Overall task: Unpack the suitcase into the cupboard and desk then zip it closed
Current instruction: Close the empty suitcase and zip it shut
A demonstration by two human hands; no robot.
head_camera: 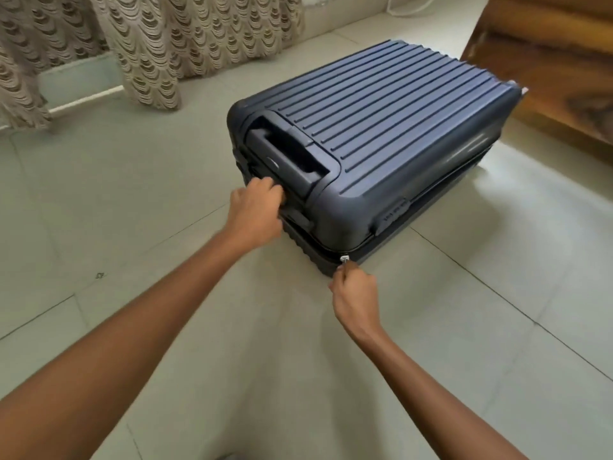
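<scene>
A dark blue ribbed hard-shell suitcase lies flat on the tiled floor with its lid down. My left hand grips the top-end carry handle at the case's near left end, fingers curled under it. My right hand pinches the silver zip pull at the near corner, where the zip line runs around the case's middle seam. The telescopic handle sits retracted in its recess on the upper face.
Patterned beige curtains hang at the back left, reaching the floor. A wooden piece of furniture stands at the right, close to the suitcase's far end. Pale floor tiles spread around the case.
</scene>
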